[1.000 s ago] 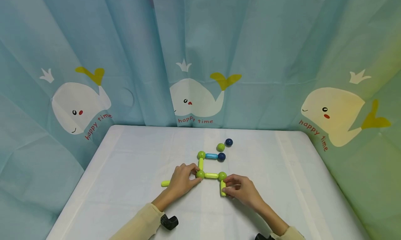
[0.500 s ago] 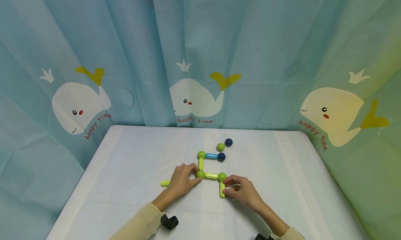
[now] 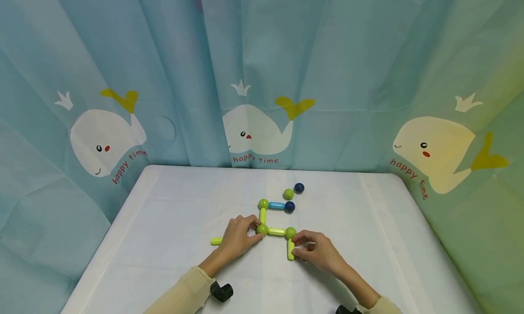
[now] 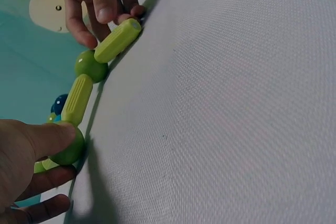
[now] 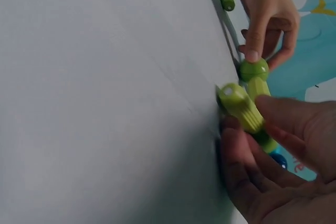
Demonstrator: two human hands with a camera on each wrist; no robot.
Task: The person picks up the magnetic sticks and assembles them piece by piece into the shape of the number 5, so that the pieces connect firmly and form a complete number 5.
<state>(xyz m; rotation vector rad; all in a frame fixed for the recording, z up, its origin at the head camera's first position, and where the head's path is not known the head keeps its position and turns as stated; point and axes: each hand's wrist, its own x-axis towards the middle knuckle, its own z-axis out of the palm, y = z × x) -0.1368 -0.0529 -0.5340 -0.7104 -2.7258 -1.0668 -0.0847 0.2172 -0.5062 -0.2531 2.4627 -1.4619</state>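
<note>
My left hand (image 3: 238,235) pinches a green ball (image 3: 262,230) at the near left corner of a chain of magnetic rods and balls. From that ball a yellow-green rod (image 3: 276,232) runs right to a second green ball (image 3: 291,233). Another yellow-green rod (image 3: 290,250) extends from the second ball toward the person, and my right hand (image 3: 321,250) holds it between thumb and fingers. In the left wrist view this rod (image 4: 118,40) meets the ball (image 4: 90,66) at an angle. The right wrist view shows the rod (image 5: 241,107) between thumb and fingers.
Further back, a yellow-green rod (image 3: 263,215), green ball (image 3: 264,204), blue rod (image 3: 276,205) and dark blue ball (image 3: 289,207) continue the chain. A loose green ball (image 3: 288,194) and dark blue ball (image 3: 299,188) lie behind. Another yellow-green rod (image 3: 216,241) lies partly behind my left hand.
The near end of the rod at my right hand has swung slightly left and toward the person. My left hand stays on its ball. The head view has tilted slightly.
</note>
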